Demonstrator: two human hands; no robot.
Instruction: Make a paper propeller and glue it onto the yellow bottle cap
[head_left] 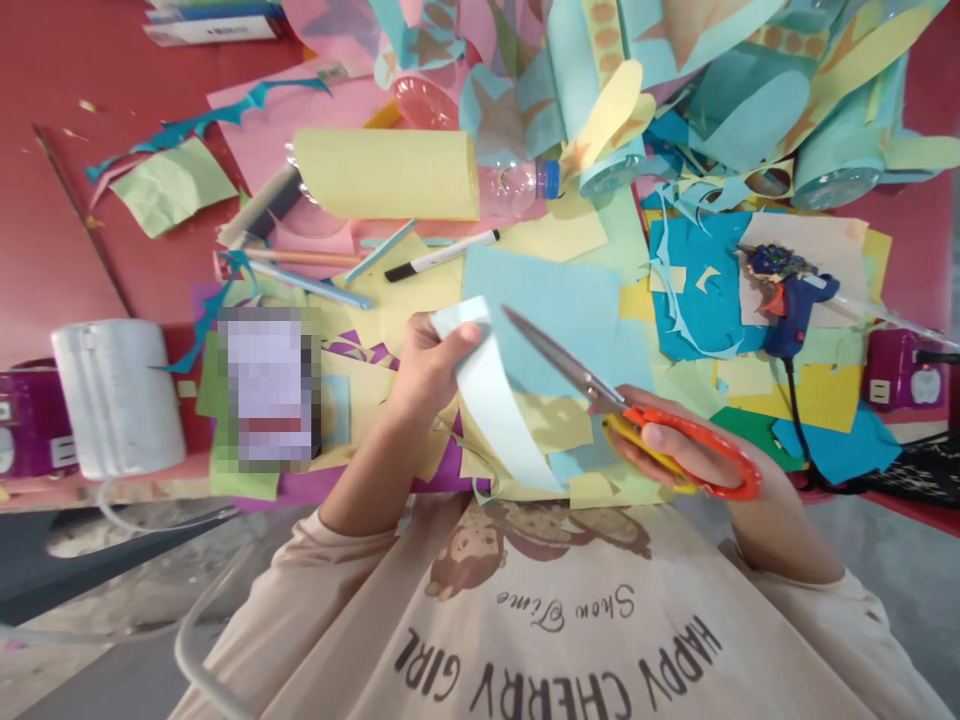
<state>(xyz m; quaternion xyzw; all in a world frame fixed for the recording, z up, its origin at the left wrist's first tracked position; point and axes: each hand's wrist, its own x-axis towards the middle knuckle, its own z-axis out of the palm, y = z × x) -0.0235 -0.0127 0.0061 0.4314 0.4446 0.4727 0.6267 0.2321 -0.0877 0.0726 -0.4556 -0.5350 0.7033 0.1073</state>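
My left hand (435, 365) pinches the top of a pale blue-white paper strip (510, 420), which hangs down toward my shirt. In my right hand (675, 445) is a pair of scissors (562, 358) with red and yellow handles. Their blades look closed and point up and left, just right of the strip and apart from it. Beneath both hands lie a light blue sheet (551, 300) and yellow paper pieces. Beyond them, a plastic bottle (510, 190) wrapped in yellow paper lies on its side, with a black-and-white marker (442, 256) in front of it.
A glue gun (787, 300) with its cord rests on papers at the right. On the left are a blurred-out phone-like object (270, 385) and a white box-shaped device (116, 395). Blue paper-covered bottles (832, 150) with cut-out shapes crowd the back right.
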